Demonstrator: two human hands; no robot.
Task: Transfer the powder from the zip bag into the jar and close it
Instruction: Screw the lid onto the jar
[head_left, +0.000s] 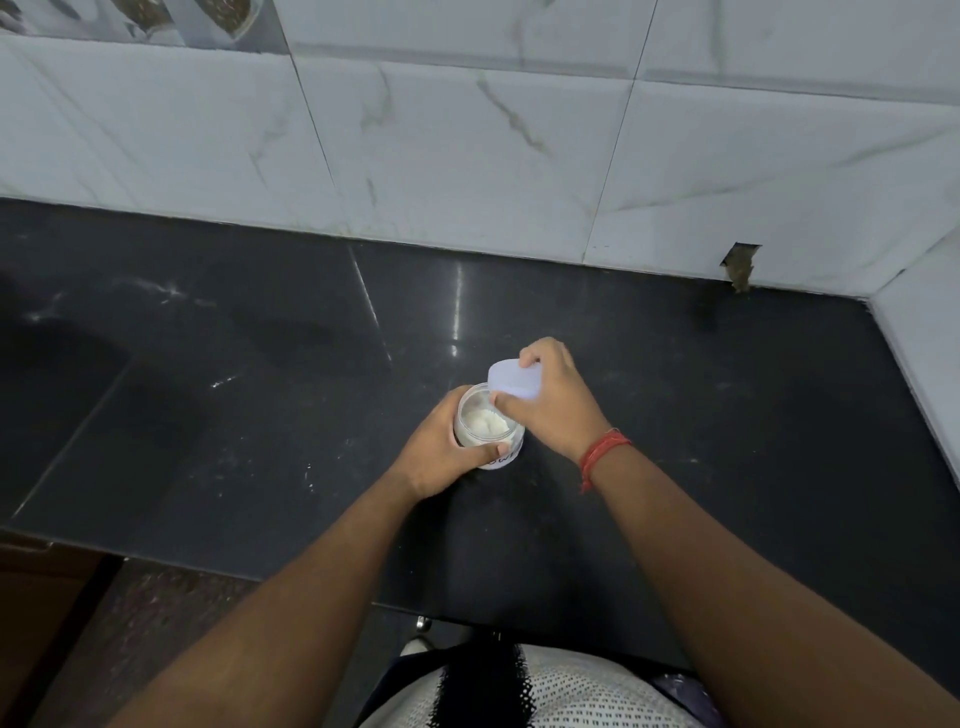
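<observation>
Jar: small clear round jar (488, 431) with dark lettering low on its side, upright on the counter, mouth open and uncovered.
Powder: white powder (485, 420) heaped inside the jar, visible through the open mouth.
Left hand: left hand (441, 457) wrapped around the jar's left and near sides, thumb laid across the front over the lettering, fingers curled round the far-left rim; closed firmly on the jar.
Right hand: right hand (553, 402) just right of the jar and slightly above it, pinching the lid between thumb and fingers; thumb tip at the jar's right rim.
Lid: pale white-lilac round plastic lid (511, 382), tilted, its lower edge at the jar's far-right rim, its upper edge raised away from the mouth; not seated on the jar.
Lid relative to hands: in the right hand's grip, just above and to the right of the left hand's fingers, apart from them.
Wrist: red thread band (602, 449) around the right wrist, loose end hanging down.
Counter: glossy black stone counter (260, 374), faint white specks scattered near the jar and off to the left.
Wall: white marble-veined tiled wall (467, 130) behind the counter, chipped hole (740, 265) at its base far right.
Zip bag: cannot tell where.
</observation>
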